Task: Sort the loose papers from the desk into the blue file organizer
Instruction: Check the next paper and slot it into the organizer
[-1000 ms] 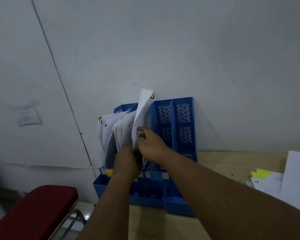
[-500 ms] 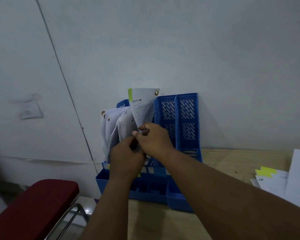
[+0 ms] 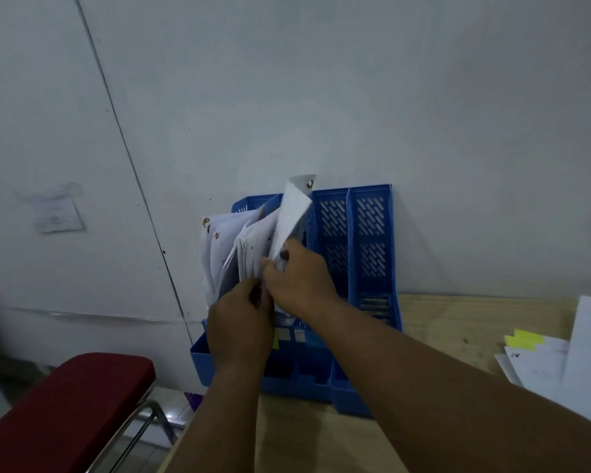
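Closest in, a red padded seat [image 3: 65,414] on a metal frame sits low at the left, and the wooden bench [image 3: 458,332] runs off to the right, where a loose stack of papers [image 3: 553,360] with a yellow sticky flag [image 3: 522,339] waits near the edge, well apart from the action. Both forearms reach forward over the bench. The left hand [image 3: 239,322], fingers curled, looks to be holding back the sheets already filed in the left slots, though exactly what its grip has hold of is hidden behind the knuckles. The right hand [image 3: 301,278] pinches a white sheet [image 3: 292,216] near its lower edge, the page standing tall and curling at its top corner, lined up over a middle slot of the blue file organizer [image 3: 369,240], which stands against the pale wall [image 3: 321,80]. So this is the insertion step: one paper going in while the filed papers [image 3: 229,247] are parted. Next move, by my reading, needs the sheet slid straight down so it doesn't buckle against its neighbours, then a reach right for the waiting stack. The two rightmost slots look unfilled. Small dark marks show on page corners, but no writing or labels can be read; a faint notice [image 3: 58,213] on the wall is illegible too.
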The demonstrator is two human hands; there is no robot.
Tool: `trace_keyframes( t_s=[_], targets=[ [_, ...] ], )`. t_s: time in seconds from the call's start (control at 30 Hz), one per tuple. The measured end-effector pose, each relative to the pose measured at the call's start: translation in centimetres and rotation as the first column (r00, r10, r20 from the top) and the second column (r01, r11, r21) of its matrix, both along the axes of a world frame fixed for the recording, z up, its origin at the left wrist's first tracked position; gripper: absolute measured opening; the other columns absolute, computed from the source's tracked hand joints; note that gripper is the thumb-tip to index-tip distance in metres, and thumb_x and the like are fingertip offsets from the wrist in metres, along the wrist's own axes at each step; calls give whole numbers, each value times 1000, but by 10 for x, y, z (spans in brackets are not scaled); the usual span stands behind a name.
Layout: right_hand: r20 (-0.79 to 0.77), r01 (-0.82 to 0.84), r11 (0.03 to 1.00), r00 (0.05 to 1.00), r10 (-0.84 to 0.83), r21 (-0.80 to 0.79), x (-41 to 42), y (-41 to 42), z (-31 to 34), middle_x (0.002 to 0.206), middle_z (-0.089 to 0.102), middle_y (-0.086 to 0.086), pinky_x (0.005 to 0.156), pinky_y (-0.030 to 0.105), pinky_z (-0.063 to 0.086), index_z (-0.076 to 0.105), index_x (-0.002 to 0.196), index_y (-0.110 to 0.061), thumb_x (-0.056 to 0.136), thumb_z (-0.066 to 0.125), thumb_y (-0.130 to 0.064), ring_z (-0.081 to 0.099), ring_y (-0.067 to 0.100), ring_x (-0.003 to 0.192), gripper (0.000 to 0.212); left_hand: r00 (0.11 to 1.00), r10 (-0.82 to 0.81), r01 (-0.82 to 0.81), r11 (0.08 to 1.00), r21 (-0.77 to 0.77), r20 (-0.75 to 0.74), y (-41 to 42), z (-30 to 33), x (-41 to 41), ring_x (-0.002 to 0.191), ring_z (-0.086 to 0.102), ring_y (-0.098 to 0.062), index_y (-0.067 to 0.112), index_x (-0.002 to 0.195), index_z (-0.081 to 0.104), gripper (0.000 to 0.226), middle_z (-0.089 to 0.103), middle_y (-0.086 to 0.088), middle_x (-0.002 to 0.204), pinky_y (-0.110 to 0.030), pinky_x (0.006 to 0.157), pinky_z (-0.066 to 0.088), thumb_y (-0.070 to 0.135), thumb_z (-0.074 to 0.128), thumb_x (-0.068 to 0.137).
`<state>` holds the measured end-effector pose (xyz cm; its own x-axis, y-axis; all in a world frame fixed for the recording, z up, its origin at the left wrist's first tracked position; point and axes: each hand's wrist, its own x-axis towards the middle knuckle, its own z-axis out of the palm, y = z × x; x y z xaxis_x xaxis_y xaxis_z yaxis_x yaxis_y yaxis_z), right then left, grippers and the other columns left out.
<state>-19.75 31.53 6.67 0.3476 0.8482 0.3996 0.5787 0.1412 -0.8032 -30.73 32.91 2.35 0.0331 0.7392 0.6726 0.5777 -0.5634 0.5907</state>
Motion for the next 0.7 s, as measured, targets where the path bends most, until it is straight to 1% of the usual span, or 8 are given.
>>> trace_keyframes(
  t_s=[0.07,0.1,0.17,0.27,0.37,0.47,0.6,0.7],
  targets=[
    [21,-19,999,1000,18,40,-3,2,2,118,60,4,90,38,52,56,123,-24,101,49,-39,59,20,104,27,999,38,-39,999,-15,-28,4,1,1,58,49,4,21,84,74,22,57,13,66,-14,51,31,24,59,100],
    [33,-16,999,999,15,47,-3,3,2,106,61,2,82,36,51,60,106,-21,103,47,-35,59,18,94,19,997,59,-62,997,-42,-58,6,1,1,56,47,3,20,81,74,24,53,15,63,-16,50,29,21,58,99],
    [56,17,1000,998,-18,15,-1,6,0,81,56,0,69,32,42,49,71,-18,104,44,-29,54,16,75,35,990,87,-98,991,-94,-113,8,-1,2,54,44,1,22,73,69,28,47,15,59,-18,47,26,19,58,98],
    [64,25,998,998,-21,-65,1,8,-2,78,55,1,71,30,42,46,65,-18,105,44,-29,57,20,79,41,988,114,-125,987,-105,-106,11,-4,2,56,46,0,21,83,74,24,54,11,65,-17,48,28,23,58,99],
    [84,-58,991,994,68,-117,3,7,-2,99,65,6,84,34,49,60,85,-16,105,41,-31,60,21,92,32,993,117,-118,992,-45,-20,8,-3,3,60,49,-2,19,91,73,17,60,8,72,-14,52,29,25,59,99],
    [21,-188,974,981,192,-123,3,-5,2,138,58,6,100,25,41,58,135,-21,106,42,-32,56,22,122,35,993,112,-114,991,70,23,3,-1,4,64,52,-7,16,92,73,15,68,2,76,-10,55,29,24,62,98],
    [31,-236,958,969,244,-163,3,-11,1,135,59,11,100,31,41,53,136,-12,107,42,-35,55,26,122,39,982,188,-187,981,48,-15,7,3,5,60,52,-12,15,84,74,20,69,-4,73,-15,50,27,21,61,98],
    [26,-234,953,970,243,-193,1,-9,-1,147,52,6,109,34,39,42,149,-25,105,41,-44,50,23,131,48,966,253,-250,966,59,-47,8,10,3,56,49,-14,14,79,72,22,65,-3,67,-17,48,26,18,62,98]
  ],
)
